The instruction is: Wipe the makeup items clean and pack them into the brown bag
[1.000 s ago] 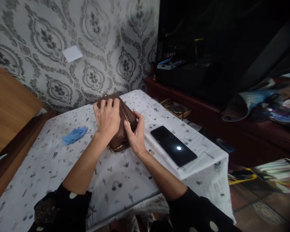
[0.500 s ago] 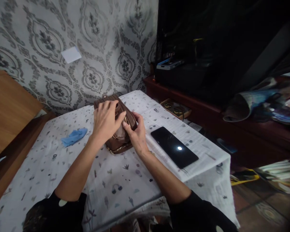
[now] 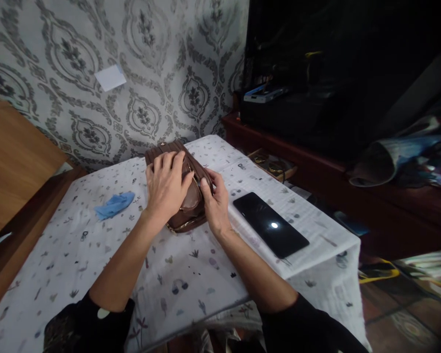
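Note:
A brown leather-look bag [image 3: 191, 200] with gold zips lies on the cloth-covered table. My left hand [image 3: 165, 184] rests on top of it, fingers stretched out over the front pocket and holding nothing. At the bag's right edge, my right hand [image 3: 216, 201] grips the side, its thumb on top and its fingers partly hidden behind. Part of the pocket and its zip is covered by my left hand. To the right of my right hand lies a black phone [image 3: 268, 223], screen up.
A crumpled blue cloth [image 3: 113, 205] lies left of the bag on the patterned white tablecloth [image 3: 106, 264]. Behind is a papered wall [image 3: 147, 73]. A dark red cabinet [image 3: 308, 171] with a large black screen [image 3: 334, 73] stands to the right, a wooden panel [image 3: 18, 166] to the left.
My right thumb has moved off the pocket zip to the bag's right edge. My left hand has flattened over the pocket. The whole view has shifted slightly.

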The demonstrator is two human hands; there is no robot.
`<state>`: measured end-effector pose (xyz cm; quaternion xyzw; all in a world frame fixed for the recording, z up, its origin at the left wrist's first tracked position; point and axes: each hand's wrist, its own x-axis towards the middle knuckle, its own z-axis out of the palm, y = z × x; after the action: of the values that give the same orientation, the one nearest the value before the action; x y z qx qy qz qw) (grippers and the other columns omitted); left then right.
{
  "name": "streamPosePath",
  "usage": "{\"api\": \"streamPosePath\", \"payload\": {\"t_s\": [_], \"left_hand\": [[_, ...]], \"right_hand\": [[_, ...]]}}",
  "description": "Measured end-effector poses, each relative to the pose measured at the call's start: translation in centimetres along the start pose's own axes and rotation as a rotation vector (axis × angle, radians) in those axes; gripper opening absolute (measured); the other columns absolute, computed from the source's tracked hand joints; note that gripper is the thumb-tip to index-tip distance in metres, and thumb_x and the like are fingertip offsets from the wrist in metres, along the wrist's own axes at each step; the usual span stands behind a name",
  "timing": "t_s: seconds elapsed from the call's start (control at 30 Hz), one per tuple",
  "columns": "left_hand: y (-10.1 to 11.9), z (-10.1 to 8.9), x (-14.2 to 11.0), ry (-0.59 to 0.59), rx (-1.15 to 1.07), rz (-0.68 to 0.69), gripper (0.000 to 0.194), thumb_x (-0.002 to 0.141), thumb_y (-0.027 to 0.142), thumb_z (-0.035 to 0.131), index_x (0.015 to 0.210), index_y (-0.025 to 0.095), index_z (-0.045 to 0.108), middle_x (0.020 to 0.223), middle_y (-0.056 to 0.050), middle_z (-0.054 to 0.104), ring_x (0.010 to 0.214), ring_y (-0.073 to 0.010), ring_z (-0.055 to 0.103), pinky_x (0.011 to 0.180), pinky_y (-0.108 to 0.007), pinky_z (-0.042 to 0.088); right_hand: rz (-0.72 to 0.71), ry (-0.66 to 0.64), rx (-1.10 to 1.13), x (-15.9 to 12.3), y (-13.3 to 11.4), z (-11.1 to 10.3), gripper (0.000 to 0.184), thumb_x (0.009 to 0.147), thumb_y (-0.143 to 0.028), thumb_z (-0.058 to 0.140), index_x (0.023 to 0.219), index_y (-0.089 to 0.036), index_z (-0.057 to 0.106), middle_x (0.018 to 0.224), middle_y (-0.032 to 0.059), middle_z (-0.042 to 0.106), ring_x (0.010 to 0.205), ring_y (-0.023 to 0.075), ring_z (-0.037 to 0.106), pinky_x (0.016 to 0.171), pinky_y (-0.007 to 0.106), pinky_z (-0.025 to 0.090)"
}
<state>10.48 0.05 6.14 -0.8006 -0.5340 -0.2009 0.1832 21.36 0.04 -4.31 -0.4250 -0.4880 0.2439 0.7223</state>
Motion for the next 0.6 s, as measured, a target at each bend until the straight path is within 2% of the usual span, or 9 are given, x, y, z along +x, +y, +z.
{"api": "streamPosePath", "payload": {"t_s": [0.17,0.3,0.37,0.47,0.6], "left_hand": [[0.4,0.0,-0.1,0.013,0.025,-0.018,0.046,0.098,0.037,0.049,0.14,0.018,0.049,0.143,-0.015,0.056,0.133,-0.0346,0.047,0.108,-0.051,0.038],[0.3,0.1,-0.2,0.008,0.0,-0.02,0.046,0.099,0.038,0.048,0.141,0.02,0.049,0.144,-0.014,0.055,0.132,-0.0345,0.046,0.107,-0.05,0.039],[0.2,0.1,-0.2,0.013,-0.027,-0.012,0.047,0.099,0.038,0.047,0.141,0.018,0.049,0.143,-0.015,0.055,0.131,-0.0352,0.047,0.106,-0.052,0.04],[-0.2,0.2,-0.1,0.05,-0.098,-0.011,0.044,0.1,0.038,0.045,0.138,0.017,0.053,0.137,-0.015,0.059,0.127,-0.035,0.05,0.105,-0.051,0.041],[-1.1,0.1,1.1,0.109,-0.194,-0.02,0.034,0.098,0.036,0.048,0.123,0.02,0.064,0.119,-0.011,0.068,0.114,-0.0318,0.058,0.099,-0.044,0.044]], "right_hand": [[0.019,0.024,-0.007,-0.4,-0.1,0.4,0.039,0.096,-0.046,0.054,0.126,-0.022,0.054,0.129,0.0118,0.062,0.12,0.0251,0.058,0.108,0.05,0.046],[0.006,0.053,-0.148,-1.8,-0.6,1.1,0.068,0.091,-0.057,0.059,0.143,-0.018,0.041,0.145,0.0183,0.05,0.136,0.0312,0.046,0.116,0.057,0.034],[-0.004,0.042,-0.219,-2.4,-0.8,1.4,0.075,0.091,-0.06,0.055,0.149,-0.016,0.034,0.149,0.02,0.045,0.14,0.0325,0.041,0.118,0.058,0.03],[-0.012,0.03,-0.306,-2.8,-1.0,1.5,0.075,0.095,-0.059,0.048,0.152,-0.015,0.029,0.149,0.0208,0.043,0.141,0.0324,0.039,0.117,0.058,0.032],[-0.02,0.011,-0.343,-2.7,-1.0,1.3,0.074,0.097,-0.059,0.043,0.153,-0.014,0.027,0.147,0.0215,0.045,0.14,0.032,0.04,0.116,0.057,0.032]]}}
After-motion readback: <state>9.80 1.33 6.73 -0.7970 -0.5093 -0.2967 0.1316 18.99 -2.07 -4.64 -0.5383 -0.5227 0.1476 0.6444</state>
